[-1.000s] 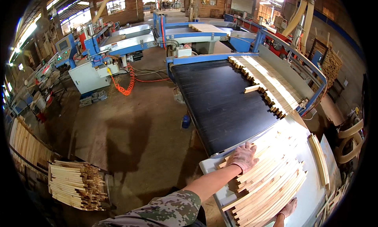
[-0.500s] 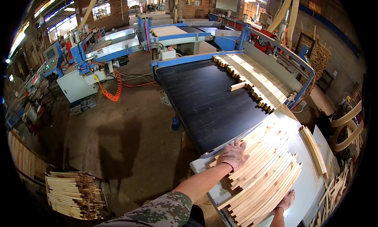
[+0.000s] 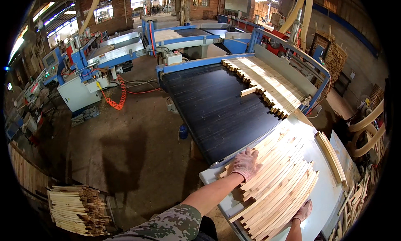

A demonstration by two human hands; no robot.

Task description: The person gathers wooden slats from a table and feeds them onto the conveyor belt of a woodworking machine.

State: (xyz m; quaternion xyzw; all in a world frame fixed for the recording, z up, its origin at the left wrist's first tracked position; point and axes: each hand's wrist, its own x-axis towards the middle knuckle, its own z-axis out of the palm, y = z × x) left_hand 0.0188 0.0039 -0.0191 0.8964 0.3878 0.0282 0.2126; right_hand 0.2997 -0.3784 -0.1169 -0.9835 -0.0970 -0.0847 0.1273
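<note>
Loose wooden slats lie side by side on a pale metal tabletop, their ends uneven. My left hand, in a thin work glove, rests on the left side of the slats with its fingers spread. At their right edge is my right hand, gloved too, with its fingers stretched along the outermost slat. Neither hand is wrapped around a slat. Beyond the tabletop, a row of slats lies on a black conveyor belt, and one slat juts out from that row.
A few separate strips lie at the tabletop's right edge. A stack of slats stands low on the left. Scrap strips are heaped at the right. A white cabinet and a coiled orange hose stand beyond the floor.
The whole view has shifted slightly to the left. Both hands keep nearly the same places on the slats, and the slats show no clear movement.
</note>
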